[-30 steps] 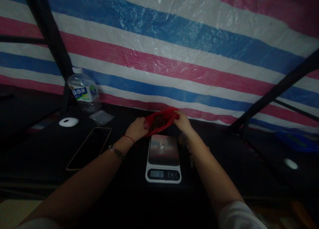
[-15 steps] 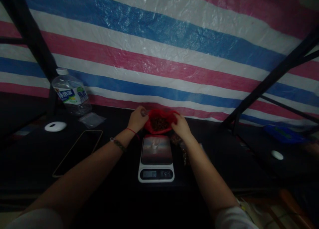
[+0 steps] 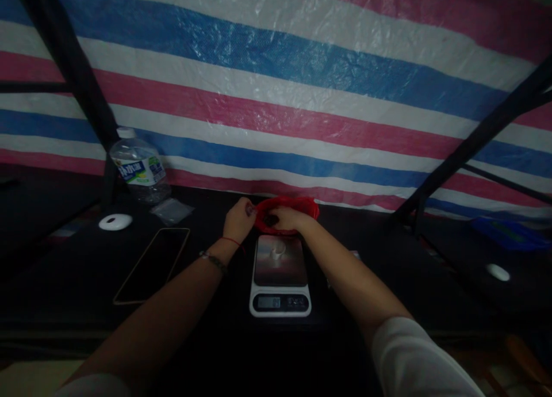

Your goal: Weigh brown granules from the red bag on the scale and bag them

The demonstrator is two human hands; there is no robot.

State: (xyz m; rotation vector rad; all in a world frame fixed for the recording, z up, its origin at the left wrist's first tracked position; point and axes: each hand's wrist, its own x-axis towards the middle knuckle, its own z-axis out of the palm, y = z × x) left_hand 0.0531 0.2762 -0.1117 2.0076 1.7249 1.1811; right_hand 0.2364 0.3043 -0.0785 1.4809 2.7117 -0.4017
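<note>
A red plastic bag (image 3: 304,206) with dark contents sits on the black table just behind a small digital kitchen scale (image 3: 280,275). My left hand (image 3: 240,218) is closed, pinching the bag's left rim. My right hand (image 3: 288,218) reaches into the bag's mouth, fingers curled down among the dark contents; what they hold is hidden. The scale's shiny platform carries nothing.
A phone (image 3: 152,264) lies face up left of the scale. Further left are a white round puck (image 3: 115,221), a small clear bag (image 3: 173,210) and a water bottle (image 3: 138,166). A striped tarp (image 3: 302,98) and black frame poles (image 3: 73,69) close off the back.
My right hand left the bag's right rim and moved left into its mouth. My left hand kept its pinch on the left rim. The view shifted slightly.
</note>
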